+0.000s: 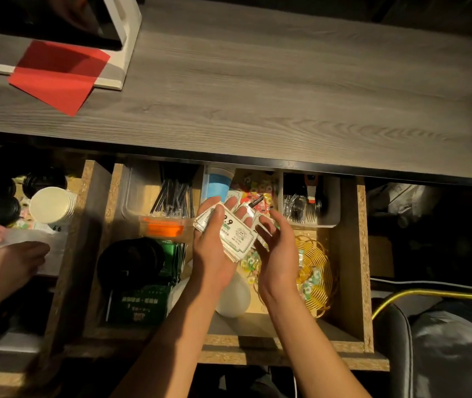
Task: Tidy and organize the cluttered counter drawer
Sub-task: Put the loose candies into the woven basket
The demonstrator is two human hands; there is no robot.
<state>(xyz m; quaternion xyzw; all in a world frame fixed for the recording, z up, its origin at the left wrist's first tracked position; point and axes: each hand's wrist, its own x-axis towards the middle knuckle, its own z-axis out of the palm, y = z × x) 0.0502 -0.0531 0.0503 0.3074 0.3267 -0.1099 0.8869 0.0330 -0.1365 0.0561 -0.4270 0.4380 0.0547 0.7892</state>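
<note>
Two hands over the open chipboard drawer (362, 254) — left hand (214, 248) grips one stack of white green-printed cards (236, 234), right hand (277, 248) loosely open, fingers touching the stack's edge.

Drawer (361, 254): pulled open under table edge, chipboard walls, cluttered. Stack of white cards (236, 234), green print, held above drawer centre, tilted. Inside: clear bin w/ black straws (174, 196) at back; orange-lidded box (164, 226) in front of it; black lids (131, 262) left; gold wire basket (315, 271) w/ wrapped candies, right.
</note>
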